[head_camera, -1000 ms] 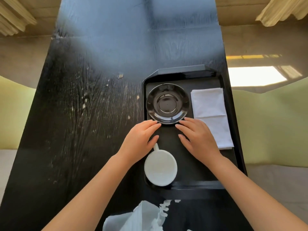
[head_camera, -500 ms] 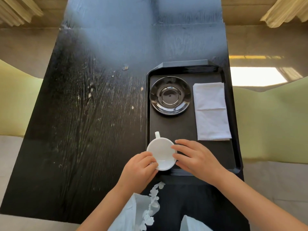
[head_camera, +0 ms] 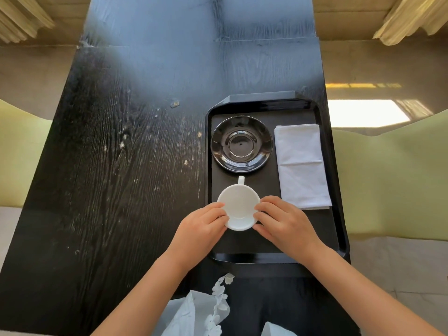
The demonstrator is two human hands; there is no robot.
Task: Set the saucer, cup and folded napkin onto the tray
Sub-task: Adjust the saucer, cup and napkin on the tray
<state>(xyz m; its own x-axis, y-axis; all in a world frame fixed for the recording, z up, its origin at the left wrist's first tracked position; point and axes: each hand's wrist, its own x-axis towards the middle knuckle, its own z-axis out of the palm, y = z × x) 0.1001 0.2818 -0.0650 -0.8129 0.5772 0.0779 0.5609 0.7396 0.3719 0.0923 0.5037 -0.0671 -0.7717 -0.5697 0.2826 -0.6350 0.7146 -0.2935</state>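
A black tray (head_camera: pixel 335 229) lies on the right side of a black wooden table (head_camera: pixel 121 166). On the tray's far left part rests a glossy black saucer (head_camera: pixel 242 143). A folded white napkin (head_camera: pixel 301 166) lies along the tray's right side. A white cup (head_camera: pixel 238 204) is just nearer than the saucer, its handle pointing away toward the saucer. My left hand (head_camera: pixel 201 231) grips the cup's left side and my right hand (head_camera: pixel 283 224) grips its right side. Whether the cup rests on the tray or is held just above it, I cannot tell.
The table's left half is bare scratched wood. White lacy fabric (head_camera: pixel 208 309) shows at the bottom edge by my body. Pale green cushions (head_camera: pixel 392 180) flank the table on both sides.
Both hands drew back from the saucer to the cup at the tray's near edge and closed on it. The cup now sits farther in, closer to the saucer.
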